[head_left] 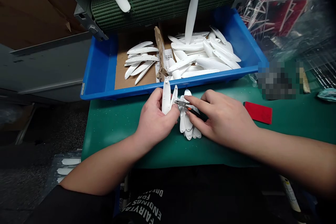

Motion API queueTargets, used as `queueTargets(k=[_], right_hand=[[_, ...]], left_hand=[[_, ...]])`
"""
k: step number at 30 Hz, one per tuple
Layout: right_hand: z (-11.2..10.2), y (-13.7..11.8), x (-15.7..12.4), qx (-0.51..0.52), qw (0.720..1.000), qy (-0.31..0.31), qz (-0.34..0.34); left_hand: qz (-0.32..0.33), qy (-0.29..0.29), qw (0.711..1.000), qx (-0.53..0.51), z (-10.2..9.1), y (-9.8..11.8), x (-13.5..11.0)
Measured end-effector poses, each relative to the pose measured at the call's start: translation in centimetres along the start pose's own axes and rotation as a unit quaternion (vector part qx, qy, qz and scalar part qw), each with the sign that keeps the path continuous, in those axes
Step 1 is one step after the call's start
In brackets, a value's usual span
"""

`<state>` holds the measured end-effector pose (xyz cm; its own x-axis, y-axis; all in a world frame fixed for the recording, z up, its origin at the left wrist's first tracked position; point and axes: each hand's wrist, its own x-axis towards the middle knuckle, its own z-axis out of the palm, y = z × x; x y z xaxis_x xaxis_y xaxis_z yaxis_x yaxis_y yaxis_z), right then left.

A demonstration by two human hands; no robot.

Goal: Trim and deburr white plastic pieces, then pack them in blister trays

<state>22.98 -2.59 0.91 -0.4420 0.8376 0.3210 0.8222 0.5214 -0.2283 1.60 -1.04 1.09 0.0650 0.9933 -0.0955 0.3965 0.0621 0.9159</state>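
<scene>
My left hand (154,122) grips an elongated white plastic moulded piece (166,97) upright between thumb and fingers, with a second white piece (174,95) beside it. My right hand (220,115) holds small side cutters (183,104) with black handles, their metal jaws right next to the held pieces. Under the cutters, a loose pile of similar white pieces (188,126) lies on the green work mat (168,152), touching the heel of my left hand. My right hand's fingers partly hide the pile.
A blue plastic tray (131,89) lined with cardboard holds many white pieces just beyond my hands. Above it runs a green conveyor belt (162,3) carrying more pieces. A red pad (258,112) lies to the right, below a clear plastic bag (278,10) of runners.
</scene>
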Motion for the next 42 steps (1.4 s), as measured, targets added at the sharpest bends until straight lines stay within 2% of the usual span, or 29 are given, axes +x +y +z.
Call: queueTargets(k=[5,9,13,19,24,30,34,42], right_hand=[[-0.1,-0.1,0.0,-0.010,1.000,-0.014,-0.007],[0.0,0.1,-0.1,0.007,1.000,-0.017,-0.012],[0.2,0.6,-0.1,0.060,0.998,0.013,-0.013],[-0.1,1.7,0.2,0.152,0.986,0.066,0.026],[-0.2,2.3,0.5,0.168,0.981,0.089,0.049],[0.2,2.7,0.6,0.166,0.980,0.090,0.056],[0.4,2.9,0.6,0.160,0.981,0.085,0.066],[0.5,3.1,0.7,0.169,0.981,0.073,0.067]], left_hand=[[0.014,0.019,1.000,-0.005,0.3,-0.1,-0.1],[-0.006,0.006,0.998,-0.055,0.6,0.2,-0.3],[-0.026,-0.017,0.995,-0.093,0.5,0.6,-0.2],[-0.004,-0.023,0.997,-0.078,0.2,0.2,1.1],[0.011,-0.045,0.997,-0.065,0.5,-0.3,1.8],[-0.011,-0.086,0.994,-0.068,0.9,-0.4,1.7],[-0.041,-0.133,0.989,-0.046,0.8,0.1,1.4],[-0.060,-0.133,0.986,-0.083,0.2,0.5,1.2]])
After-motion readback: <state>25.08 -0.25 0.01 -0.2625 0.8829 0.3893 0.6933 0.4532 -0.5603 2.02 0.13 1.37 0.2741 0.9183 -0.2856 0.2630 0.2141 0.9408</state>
